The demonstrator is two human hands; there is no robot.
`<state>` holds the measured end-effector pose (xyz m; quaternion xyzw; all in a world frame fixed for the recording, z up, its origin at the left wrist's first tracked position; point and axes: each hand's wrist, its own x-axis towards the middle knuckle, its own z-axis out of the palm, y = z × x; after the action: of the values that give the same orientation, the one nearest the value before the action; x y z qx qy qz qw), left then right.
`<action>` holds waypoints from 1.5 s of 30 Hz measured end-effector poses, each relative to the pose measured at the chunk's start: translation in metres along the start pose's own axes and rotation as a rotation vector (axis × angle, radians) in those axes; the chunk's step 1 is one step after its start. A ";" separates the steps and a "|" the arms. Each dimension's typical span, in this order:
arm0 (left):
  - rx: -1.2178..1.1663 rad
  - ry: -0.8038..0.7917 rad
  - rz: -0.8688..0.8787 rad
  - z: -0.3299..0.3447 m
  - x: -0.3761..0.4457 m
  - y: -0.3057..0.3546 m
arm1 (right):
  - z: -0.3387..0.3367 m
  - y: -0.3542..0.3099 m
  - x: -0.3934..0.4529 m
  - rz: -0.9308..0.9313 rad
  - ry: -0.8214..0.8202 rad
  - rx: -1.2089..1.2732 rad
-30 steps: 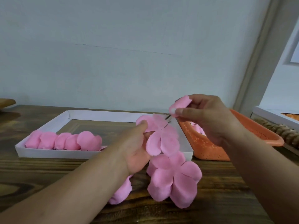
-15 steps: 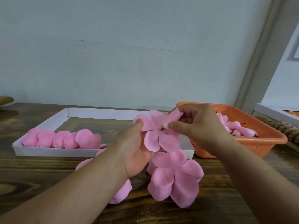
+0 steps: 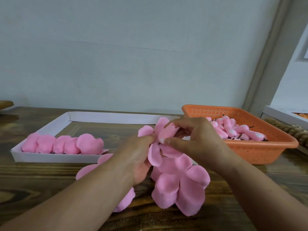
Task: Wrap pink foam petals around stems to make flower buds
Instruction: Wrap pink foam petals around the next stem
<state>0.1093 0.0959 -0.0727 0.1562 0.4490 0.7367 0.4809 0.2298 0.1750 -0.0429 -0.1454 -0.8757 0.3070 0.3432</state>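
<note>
Over the wooden table (image 3: 33, 184), left hand (image 3: 136, 157) pinches the petal piece (image 3: 155, 152); right hand (image 3: 195, 139) curls one petal (image 3: 168, 133).

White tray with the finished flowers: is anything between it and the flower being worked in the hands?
Nothing visible blocks that path. The left hand and right hand hold the flower just right of the white tray. The row of finished flowers lies along the tray's front edge; the space behind them is free.
</note>
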 end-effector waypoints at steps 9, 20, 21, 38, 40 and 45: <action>0.025 -0.144 0.043 0.004 -0.008 0.002 | -0.002 -0.002 -0.004 -0.023 0.028 -0.051; 0.066 -0.059 0.031 0.004 -0.008 0.003 | -0.001 -0.006 -0.007 -0.005 0.035 -0.064; 0.075 -0.046 0.031 0.003 -0.008 0.002 | -0.001 -0.006 -0.007 -0.001 0.032 -0.055; 0.249 0.075 0.063 0.000 -0.002 0.000 | 0.003 -0.006 -0.011 -0.010 0.018 -0.137; 0.268 0.089 0.070 0.000 -0.002 0.000 | 0.005 -0.007 -0.012 -0.055 -0.001 -0.207; 0.305 0.071 0.143 0.002 -0.005 0.001 | 0.007 -0.007 -0.012 -0.092 0.066 -0.279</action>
<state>0.1126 0.0924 -0.0701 0.2327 0.5601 0.6974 0.3818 0.2336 0.1607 -0.0485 -0.1613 -0.9038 0.1614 0.3621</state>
